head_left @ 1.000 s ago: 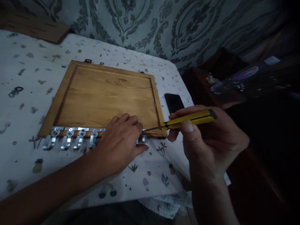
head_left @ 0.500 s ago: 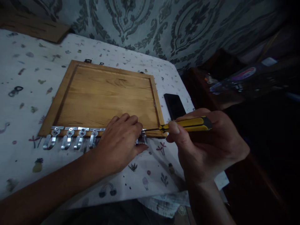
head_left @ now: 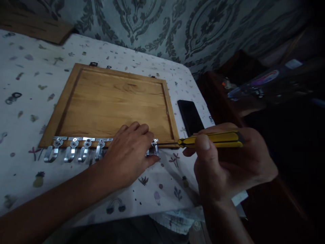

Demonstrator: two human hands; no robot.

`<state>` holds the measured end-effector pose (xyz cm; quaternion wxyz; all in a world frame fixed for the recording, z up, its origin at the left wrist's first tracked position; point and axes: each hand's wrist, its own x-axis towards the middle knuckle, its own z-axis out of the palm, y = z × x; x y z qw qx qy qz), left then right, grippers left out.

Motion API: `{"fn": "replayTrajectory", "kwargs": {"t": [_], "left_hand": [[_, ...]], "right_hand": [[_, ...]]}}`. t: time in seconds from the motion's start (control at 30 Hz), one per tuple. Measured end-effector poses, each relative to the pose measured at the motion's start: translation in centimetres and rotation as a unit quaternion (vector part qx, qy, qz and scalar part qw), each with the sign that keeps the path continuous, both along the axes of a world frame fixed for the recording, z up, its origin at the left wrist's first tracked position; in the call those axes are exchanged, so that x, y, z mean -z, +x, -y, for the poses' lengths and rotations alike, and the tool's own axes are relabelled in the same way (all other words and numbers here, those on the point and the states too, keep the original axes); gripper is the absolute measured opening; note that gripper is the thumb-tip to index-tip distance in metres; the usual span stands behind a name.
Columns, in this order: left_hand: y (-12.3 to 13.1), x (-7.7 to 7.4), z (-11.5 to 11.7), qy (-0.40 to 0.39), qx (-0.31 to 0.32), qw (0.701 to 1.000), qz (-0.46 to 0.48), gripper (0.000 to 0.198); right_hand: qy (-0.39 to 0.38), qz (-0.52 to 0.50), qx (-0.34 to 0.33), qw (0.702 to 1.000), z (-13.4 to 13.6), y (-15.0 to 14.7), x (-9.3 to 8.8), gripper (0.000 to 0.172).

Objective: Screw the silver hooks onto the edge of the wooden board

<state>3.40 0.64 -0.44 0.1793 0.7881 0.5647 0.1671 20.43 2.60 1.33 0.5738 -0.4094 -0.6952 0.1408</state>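
A wooden board (head_left: 114, 101) with a raised frame lies flat on a table covered by a white patterned cloth (head_left: 30, 78). Along its near edge runs a row of several metal hooks (head_left: 73, 149). My left hand (head_left: 127, 156) lies flat over the right part of that row, fingers stretched onto the board, thumb beside the last hook (head_left: 153, 148). My right hand (head_left: 228, 159) is closed around a yellow and black screwdriver (head_left: 210, 139), held nearly level, its tip at the last hook's plate.
A black phone (head_left: 190, 115) lies on the cloth just right of the board. A brown board (head_left: 35, 28) rests at the far left corner. Patterned wallpaper is behind; dark furniture with cluttered items (head_left: 259, 88) stands right of the table edge.
The right hand has shifted slightly right and lower, bringing the screwdriver more level while its tip stays at the last hook. The left hand has stayed put.
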Motion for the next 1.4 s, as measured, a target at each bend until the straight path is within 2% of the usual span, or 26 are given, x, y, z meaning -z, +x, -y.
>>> {"fn": "replayTrajectory", "kwargs": {"t": [0.33,0.53,0.87,1.03,1.13,1.23,1.33,1.4], "left_hand": [[0.0,0.1,0.0,0.008,0.002,1.000,-0.002,0.027],[0.0,0.1,0.0,0.010,0.000,1.000,-0.006,0.027],[0.0,0.1,0.0,-0.001,0.000,1.000,0.001,0.025],[0.1,-0.4,-0.1,-0.022,0.000,1.000,-0.005,0.027],[0.1,-0.4,-0.2,-0.017,-0.003,1.000,-0.015,0.022],[0.1,-0.3,-0.2,-0.010,-0.005,1.000,-0.020,0.020],[0.1,-0.2,-0.2,-0.008,-0.011,1.000,-0.018,0.019],[0.2,-0.2,-0.2,-0.012,-0.012,1.000,-0.007,0.018]], "right_hand": [[-0.010,-0.017,-0.007,1.000,-0.3,-0.2,0.0,0.019],[0.005,0.021,-0.008,1.000,-0.4,0.2,-0.1,0.018],[-0.036,0.059,-0.133,0.989,-1.4,1.5,-1.5,0.009],[-0.101,0.014,-0.179,0.978,-1.5,1.0,-2.2,0.027],[-0.189,-0.069,-0.233,0.952,-1.5,0.2,-2.7,0.025],[-0.213,-0.153,-0.316,0.912,-2.1,-0.7,-3.1,0.020],[-0.250,-0.163,-0.412,0.861,-3.3,-1.2,-3.6,0.018],[-0.273,-0.154,-0.485,0.816,-4.0,-1.4,-3.8,0.022]]}}
